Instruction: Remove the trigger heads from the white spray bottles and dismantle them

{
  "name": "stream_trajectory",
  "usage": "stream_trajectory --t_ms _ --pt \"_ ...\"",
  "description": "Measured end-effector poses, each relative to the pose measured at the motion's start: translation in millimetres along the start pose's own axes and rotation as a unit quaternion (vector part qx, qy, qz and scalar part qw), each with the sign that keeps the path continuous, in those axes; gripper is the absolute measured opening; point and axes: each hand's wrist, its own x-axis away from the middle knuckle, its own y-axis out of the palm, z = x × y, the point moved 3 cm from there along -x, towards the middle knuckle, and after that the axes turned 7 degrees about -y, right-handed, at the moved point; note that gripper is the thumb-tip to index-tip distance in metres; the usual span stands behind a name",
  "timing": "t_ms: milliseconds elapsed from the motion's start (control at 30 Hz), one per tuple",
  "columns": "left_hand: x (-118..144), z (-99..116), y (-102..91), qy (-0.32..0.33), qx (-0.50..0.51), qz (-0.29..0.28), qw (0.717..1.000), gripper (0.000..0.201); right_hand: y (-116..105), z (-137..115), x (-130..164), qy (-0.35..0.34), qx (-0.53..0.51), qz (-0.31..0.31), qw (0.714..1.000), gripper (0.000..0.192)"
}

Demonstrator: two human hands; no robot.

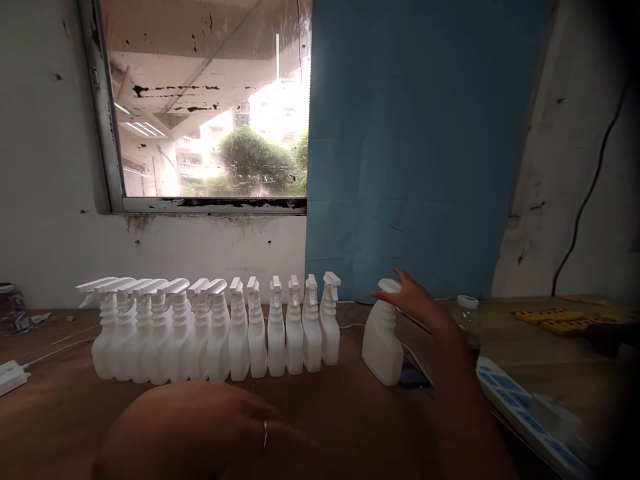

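Note:
A row of several white spray bottles (241,340) stands upright on the brown table, trigger heads on top. Apart from them, to the right, one more white spray bottle (383,343) stands with a slight lean. My right hand (413,300) is at its head, thumb and finger spread around the top; its other fingers are hidden. My left hand (215,423), with a ring on one finger, is low in front of the row. Its fingers stretch to the right and are dim and blurred; nothing shows in them.
A phone-like dark object (414,375) lies behind my right forearm. Further right are a white-capped bottle (467,313), a blue-and-white strip (525,413) and yellow pieces (555,321). A white adapter (13,377) with a cable and a jar (11,310) sit at the left.

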Motion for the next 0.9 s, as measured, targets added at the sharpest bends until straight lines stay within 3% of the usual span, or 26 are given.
stream_trajectory --t_ms 100,167,300,433,533,633,767,900 --pt "-21.7 -7.0 -14.2 -0.063 0.002 -0.047 0.997 0.053 -0.9 3.2 -0.9 -0.003 -0.011 -0.013 1.0 0.064" --pt "-34.5 -11.3 -18.5 -0.078 0.011 -0.04 0.996 0.054 -12.5 -5.2 8.7 -0.018 -0.009 -0.014 1.0 0.051" --pt "-62.0 -11.5 -17.4 -0.065 0.058 0.093 0.992 0.058 -37.6 -36.1 39.3 -0.013 -0.022 0.015 1.0 0.041" --pt "-88.5 -3.1 -6.1 -0.09 0.084 0.249 0.961 0.065 -41.7 -80.2 74.9 -0.061 -0.132 0.072 0.987 0.038" --pt "-99.7 6.1 2.3 -0.105 0.047 0.286 0.951 0.076 -31.1 -109.8 95.0 -0.105 -0.217 0.095 0.966 0.039" --pt "-101.1 9.1 5.4 -0.152 0.037 0.283 0.946 0.065 -19.0 -127.0 103.9 -0.142 -0.265 0.114 0.947 0.046" --pt "-96.4 7.4 1.1 -0.212 -0.01 0.324 0.922 0.047 -5.9 -129.6 99.8 -0.157 -0.35 0.064 0.921 0.069" --pt "-98.6 6.2 -0.1 -0.224 -0.042 0.355 0.907 0.049 3.0 -129.2 95.2 -0.125 -0.38 -0.033 0.916 0.051"
